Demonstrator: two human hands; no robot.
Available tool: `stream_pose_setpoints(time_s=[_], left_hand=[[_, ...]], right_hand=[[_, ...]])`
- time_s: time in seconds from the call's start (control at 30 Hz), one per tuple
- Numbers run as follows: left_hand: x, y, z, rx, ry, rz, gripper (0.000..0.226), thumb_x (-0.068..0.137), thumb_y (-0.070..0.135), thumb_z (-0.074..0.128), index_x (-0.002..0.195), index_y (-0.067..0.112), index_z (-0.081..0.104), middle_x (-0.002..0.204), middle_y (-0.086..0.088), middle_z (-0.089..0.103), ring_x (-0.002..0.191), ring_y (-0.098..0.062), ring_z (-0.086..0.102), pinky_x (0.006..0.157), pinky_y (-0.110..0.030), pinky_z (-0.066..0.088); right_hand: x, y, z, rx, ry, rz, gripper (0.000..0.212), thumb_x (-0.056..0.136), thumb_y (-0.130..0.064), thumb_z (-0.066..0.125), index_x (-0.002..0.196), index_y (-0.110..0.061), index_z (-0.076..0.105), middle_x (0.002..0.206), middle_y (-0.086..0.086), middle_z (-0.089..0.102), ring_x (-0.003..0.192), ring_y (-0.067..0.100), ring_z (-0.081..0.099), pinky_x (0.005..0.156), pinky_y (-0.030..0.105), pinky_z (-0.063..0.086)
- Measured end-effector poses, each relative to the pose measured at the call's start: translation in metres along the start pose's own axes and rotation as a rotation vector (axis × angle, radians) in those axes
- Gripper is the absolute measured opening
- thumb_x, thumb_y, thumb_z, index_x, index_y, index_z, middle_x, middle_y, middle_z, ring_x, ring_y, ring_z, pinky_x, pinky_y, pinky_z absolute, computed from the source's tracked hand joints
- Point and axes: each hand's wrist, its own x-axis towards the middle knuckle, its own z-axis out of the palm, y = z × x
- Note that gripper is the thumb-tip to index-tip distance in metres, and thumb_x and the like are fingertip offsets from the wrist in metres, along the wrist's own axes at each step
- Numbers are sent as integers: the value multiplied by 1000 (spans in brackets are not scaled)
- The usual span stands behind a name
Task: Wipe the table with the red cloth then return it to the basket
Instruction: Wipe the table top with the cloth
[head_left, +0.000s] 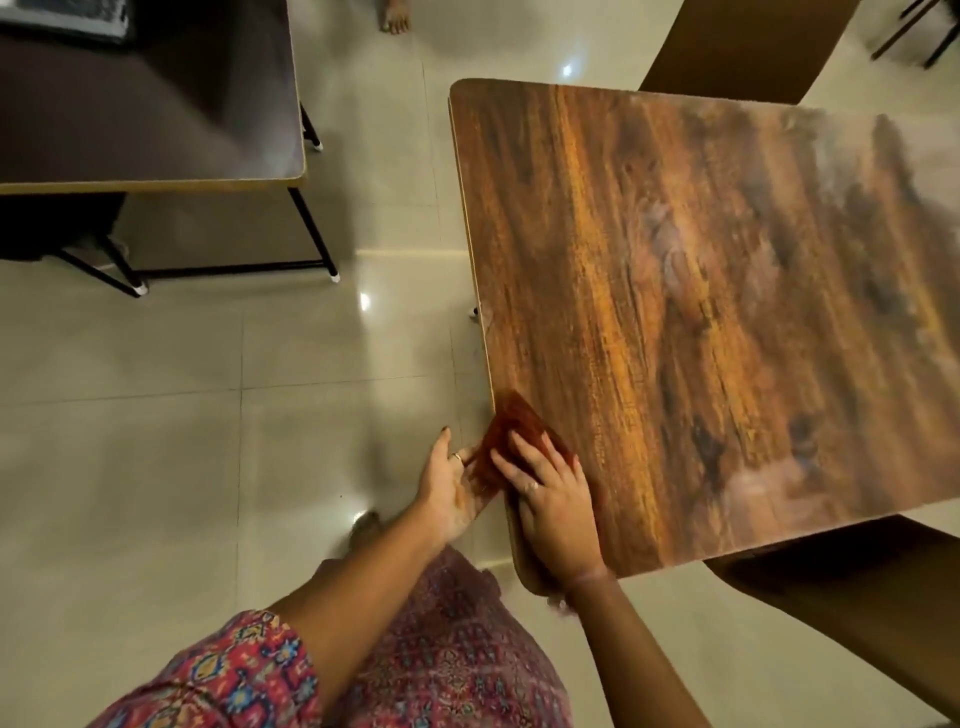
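Because the red cloth (511, 423) sits at the wooden table (701, 291) edge, the right hand (553, 501) presses it flat with spread fingers while the left hand (452, 486) waits, palm up and relaxed, apparently catching debris; no basket visible.

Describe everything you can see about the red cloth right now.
The red cloth is a small, reddish-brown, motion-blurred piece of fabric lying flat at the near left edge of the wooden table, partly hanging past that edge. The right hand presses on it from above with straight fingers, covering its near part. The left hand is open, palm up, just off the table edge, touching the overhanging part. Weave and folds are too blurred to tell.
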Motion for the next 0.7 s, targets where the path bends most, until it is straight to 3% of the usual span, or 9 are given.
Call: stream_pose_setpoints(time_s=[0.07, 0.13, 0.23, 0.33, 0.43, 0.53, 0.63, 0.7], left_hand=[[0, -5, -1, -24, 10, 14, 63, 96, 54, 26, 130, 7, 53, 124, -12, 62, 116, -24, 56, 100, -34, 41], [-2, -7, 1, -21, 5, 24, 66, 97, 54, 23, 132, 5, 50, 137, -14, 52, 124, -25, 50, 105, -34, 34], [-1, -10, 2, -15, 33, 67, 69, 97, 55, 21, 131, 3, 50, 134, -14, 55, 112, -23, 56, 100, -32, 37], [1, -17, 0, -31, 72, 111, 69, 97, 56, 21, 125, 4, 56, 120, -11, 64, 104, -21, 61, 93, -31, 42], [6, -28, -4, -63, 93, 137, 67, 96, 56, 19, 116, 7, 61, 104, -6, 71, 98, -17, 63, 87, -31, 43], [12, -43, -13, -88, 152, 161, 61, 96, 54, 26, 102, 9, 67, 94, -7, 74, 89, -17, 66, 76, -31, 47], [17, -63, -29, -144, 225, 173, 53, 93, 51, 39, 90, 10, 71, 87, -10, 64, 76, -21, 54, 70, -29, 39], [18, -79, -35, -179, 231, 168, 51, 92, 49, 42, 91, 8, 72, 83, -12, 68, 72, -23, 57, 71, -29, 42]], right_hand=[[67, 3, -14, -11, -16, 22, 54, 93, -15, 45, 140, -41, 39, 154, -9, 28, 145, 25, 17, 114, 54, 17], [136, 4, -28, -32, -5, 19, 57, 92, -13, 44, 141, -42, 36, 156, -11, 22, 146, 23, 12, 115, 54, 14], [212, 6, -48, -6, -40, -1, 58, 93, -10, 43, 141, -41, 37, 156, -12, 20, 146, 22, 11, 115, 56, 14], [232, 8, -55, 22, -69, -33, 58, 93, -8, 42, 143, -39, 36, 157, -11, 19, 146, 24, 10, 115, 60, 12], [195, 11, -46, -13, -46, -102, 58, 94, -10, 43, 144, -38, 34, 157, -9, 20, 146, 24, 11, 116, 59, 10], [102, 20, -23, -27, -43, -185, 57, 92, -13, 47, 141, -38, 38, 155, -9, 26, 145, 24, 15, 115, 58, 13], [-21, 42, 1, -72, -128, -372, 49, 90, -26, 45, 136, -41, 44, 149, -10, 39, 139, 26, 33, 108, 59, 29], [-81, 66, 9, -121, -236, -529, 50, 87, -34, 46, 136, -44, 42, 146, -13, 41, 136, 25, 40, 103, 59, 36]])
